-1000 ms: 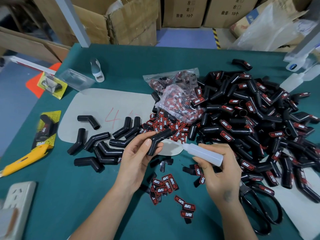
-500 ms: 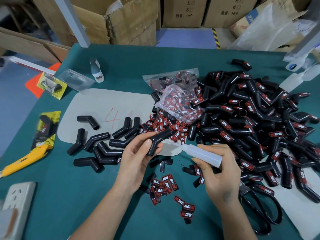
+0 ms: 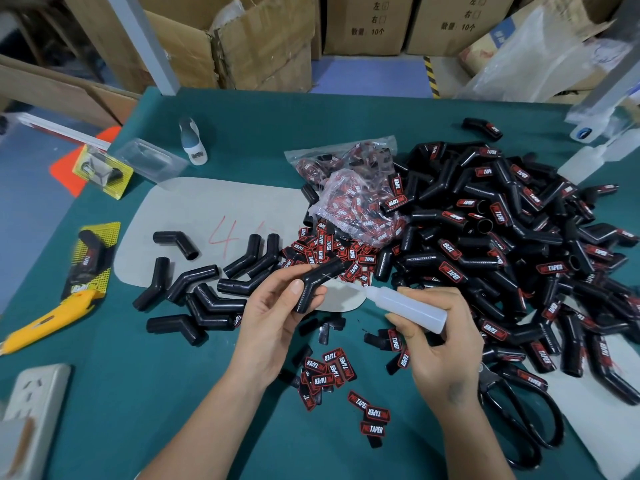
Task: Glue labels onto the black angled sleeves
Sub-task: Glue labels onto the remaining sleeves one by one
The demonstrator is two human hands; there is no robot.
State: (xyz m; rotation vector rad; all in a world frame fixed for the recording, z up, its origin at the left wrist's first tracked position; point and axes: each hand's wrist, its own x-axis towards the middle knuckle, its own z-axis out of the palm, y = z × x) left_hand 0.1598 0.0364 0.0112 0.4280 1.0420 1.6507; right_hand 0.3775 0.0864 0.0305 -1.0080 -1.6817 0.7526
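Against the frame 0.5 s back, little differs: glue bottle (image 3: pixel 408 305) nozzle remains aimed at the held sleeve (image 3: pixel 317 284), both above the green table (image 3: pixel 138 403). Counts: one sleeve in hand, about nine unlabelled sleeves (image 3: pixel 207 292) at left, one scissors (image 3: pixel 519 420). Left hand (image 3: pixel 273 320) pinches the sleeve between thumb and curled fingers; right hand (image 3: pixel 440 348) wraps the bottle.

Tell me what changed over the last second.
Almost nothing. The right hand eased the glue bottle slightly left, bringing its nozzle nearer the sleeve that the left hand holds. Both grips stayed as they were; the loose labels, the pile of labelled sleeves and the scissors did not move.
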